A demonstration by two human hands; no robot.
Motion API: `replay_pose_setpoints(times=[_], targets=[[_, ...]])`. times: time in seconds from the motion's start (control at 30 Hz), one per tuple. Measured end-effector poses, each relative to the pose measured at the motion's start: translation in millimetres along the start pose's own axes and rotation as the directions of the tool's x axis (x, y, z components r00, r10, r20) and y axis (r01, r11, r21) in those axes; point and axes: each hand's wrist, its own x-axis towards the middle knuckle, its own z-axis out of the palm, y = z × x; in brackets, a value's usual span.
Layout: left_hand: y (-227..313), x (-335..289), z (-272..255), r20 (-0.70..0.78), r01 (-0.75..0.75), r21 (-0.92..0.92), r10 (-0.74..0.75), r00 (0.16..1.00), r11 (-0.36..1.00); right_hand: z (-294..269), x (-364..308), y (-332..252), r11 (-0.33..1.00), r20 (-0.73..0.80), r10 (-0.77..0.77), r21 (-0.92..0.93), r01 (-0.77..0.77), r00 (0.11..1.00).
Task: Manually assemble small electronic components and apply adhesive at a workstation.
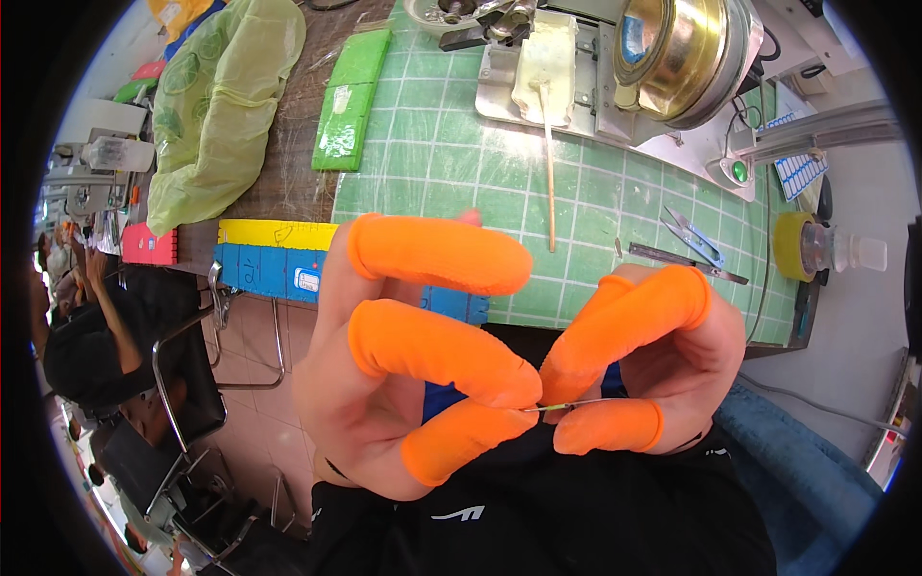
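Observation:
Orange finger cots cover several fingers of both hands, held close together above my lap near the table's front edge. Between the thumb and finger of my left hand (403, 370), the end of a thin wire-like piece (557, 407) is pinched. It has a small yellow-green part near that end and runs right along the upper side of the other thumb. My right hand (658, 350) is curled around it, fingers and thumb closing near the left fingertips. What exactly the piece is, I cannot make out.
The green gridded mat (461, 173) carries blue-handled tweezers (693, 238), a dark slim tool (687, 262) and a thin wooden stick (550, 182) resting on a pale block (545, 67). A brass-coloured spool (677, 53) stands behind. Green (351, 106) and blue (269, 272) trays sit left.

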Motion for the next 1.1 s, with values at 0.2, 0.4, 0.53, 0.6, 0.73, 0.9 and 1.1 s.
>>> replay_pose_setpoints(times=[0.2,0.4,0.53,0.6,0.73,0.9,1.1], targets=[[-2.4,-1.2,2.0,-0.035,-0.004,-0.069,0.002,0.999,0.998,2.5,-4.3,0.4,0.981,-0.02,-0.092,-0.172,0.087,0.996],[3.5,0.5,-0.2,0.017,0.019,-0.017,-0.019,1.0,1.0,0.6,-1.3,-3.6,0.966,0.029,-0.142,-0.215,0.144,0.99],[1.1,-0.2,-0.1,0.031,-0.024,-0.021,0.025,0.999,0.999,2.6,-0.9,3.5,0.937,0.024,-0.251,-0.243,0.249,0.968],[1.1,0.8,-5.3,0.075,-0.053,0.023,0.051,0.996,0.998,6.2,-2.1,4.6,0.908,-0.022,-0.318,-0.295,0.298,0.948],[7.1,-4.6,-15.1,-0.026,-0.026,0.254,0.034,0.999,0.967,-0.7,-3.4,0.9,0.804,0.114,-0.327,-0.487,0.339,0.938],[12.1,-42.8,-35.0,-0.212,0.042,0.942,0.493,0.844,0.334,14.1,-3.7,24.4,0.668,0.103,-0.581,-0.506,0.546,0.807],[59.1,-85.0,-52.8,-0.108,0.246,0.524,-0.223,0.969,0.815,41.6,2.5,35.2,0.628,0.184,-0.652,-0.412,0.66,0.736]])
